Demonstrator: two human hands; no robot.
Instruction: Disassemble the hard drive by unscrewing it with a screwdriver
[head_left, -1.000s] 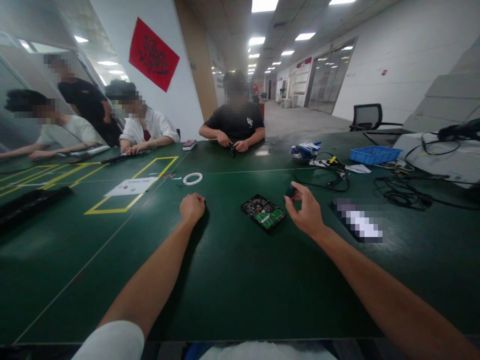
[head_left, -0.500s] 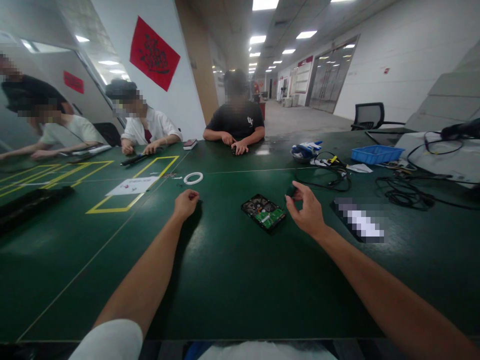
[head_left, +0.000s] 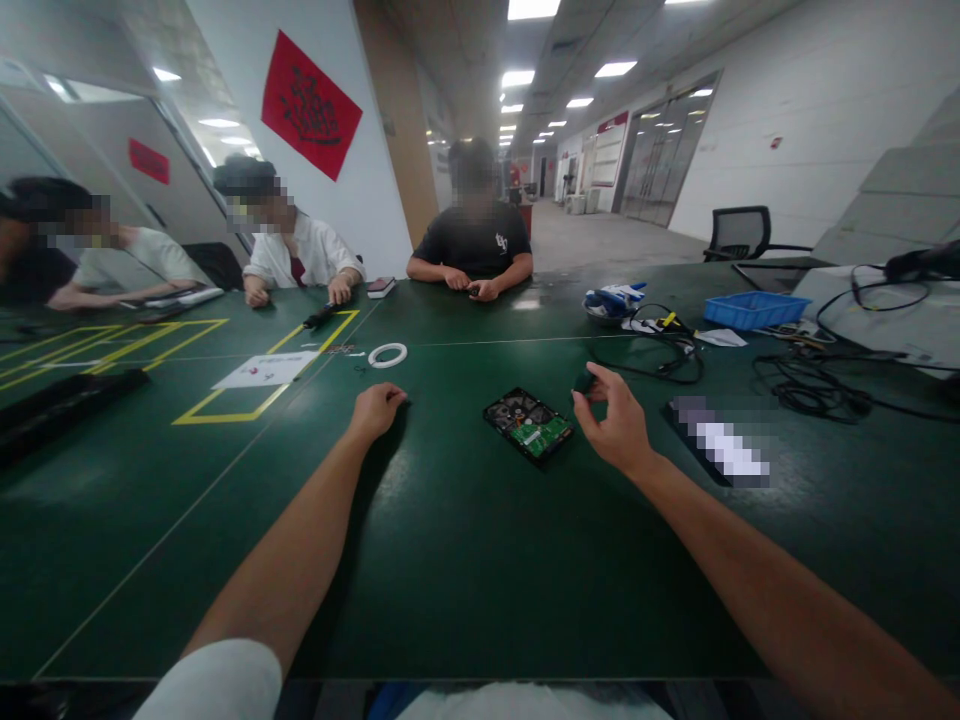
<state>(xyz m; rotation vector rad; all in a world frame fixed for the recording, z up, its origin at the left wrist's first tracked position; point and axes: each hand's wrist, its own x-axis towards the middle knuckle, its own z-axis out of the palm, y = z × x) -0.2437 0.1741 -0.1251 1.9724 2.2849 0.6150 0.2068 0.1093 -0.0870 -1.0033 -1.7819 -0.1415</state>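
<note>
The person's left hand (head_left: pixel 375 410) rests on the dark green table (head_left: pixel 465 560) w/ fingers curled in loosely, nearly a fist; can't tell if anything sits inside. The right hand (head_left: pixel 613 425) is just off the tabletop, thumb & forefinger pressed together on a small dark round piece (head_left: pixel 582 382), other fingers half bent. Btw the two hands, closer to the right one, lies the black hard drive with a green circuit board (head_left: pixel 529 424), board side up, flat on the table & turned at an angle. The pinched piece is just beyond the drive's right-hand corner, not touching it as far as the view shows. Beyond the left hand: a white ring of tape (head_left: pixel 387 355) & a white paper sheet (head_left: pixel 262 370) lying inside a yellow taped rectangle (head_left: pixel 216 419). Right of the right hand is a flat dark slab (head_left: pixel 716 440), its face blurred out. Further back are loose black cables (head_left: pixel 660 360), a blue plastic tray (head_left: pixel 742 308) & a second tangle of black cords (head_left: pixel 810 395). A long black bar (head_left: pixel 67 400) lies at the far left. Opp. side: a person in a black T-shirt (head_left: pixel 472 245) w/ both hands on the table, & a person in a white shirt (head_left: pixel 300 255) w/ one hand at a black tool (head_left: pixel 321 316). A red diamond-shaped hanging (head_left: pixel 311 105) is on the white wall.
</note>
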